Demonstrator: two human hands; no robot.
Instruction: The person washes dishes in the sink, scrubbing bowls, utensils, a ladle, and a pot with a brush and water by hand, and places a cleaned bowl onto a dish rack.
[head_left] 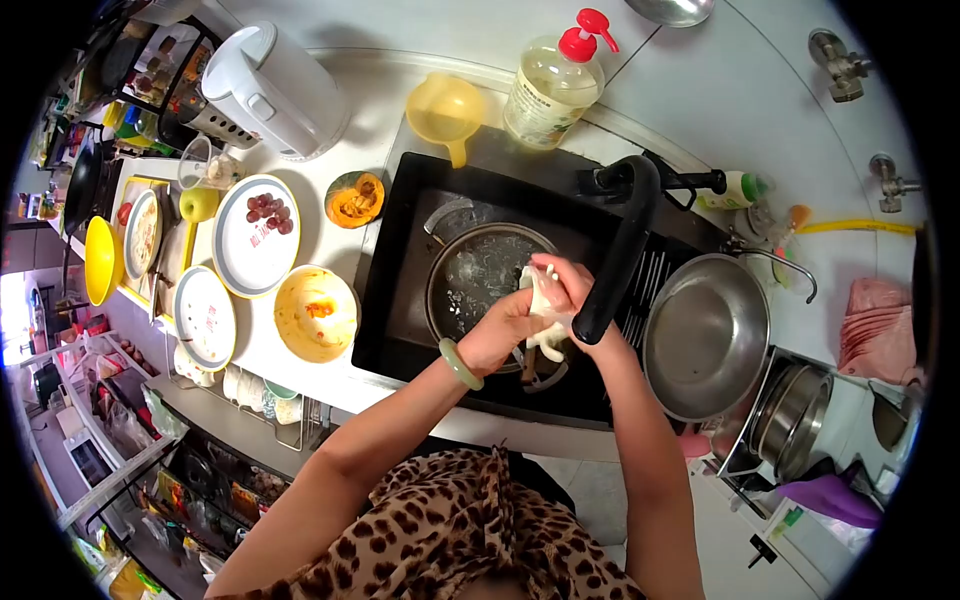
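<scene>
Over the black sink, my two hands are close together under the faucet. My left hand, with a pale green bangle on its wrist, closes on a soft white dough-like piece. Fingers of my right hand curl round the same piece from the other side. Part of it hangs down below the hands. Under them, a round metal pot in the sink holds water with white bits in it. The black faucet partly covers my right wrist.
Left of the sink stand a yellow-stained bowl, a plate of grapes, a cut pumpkin and a white kettle. Behind it are a yellow ladle and a red-topped pump bottle. A steel wok sits at right.
</scene>
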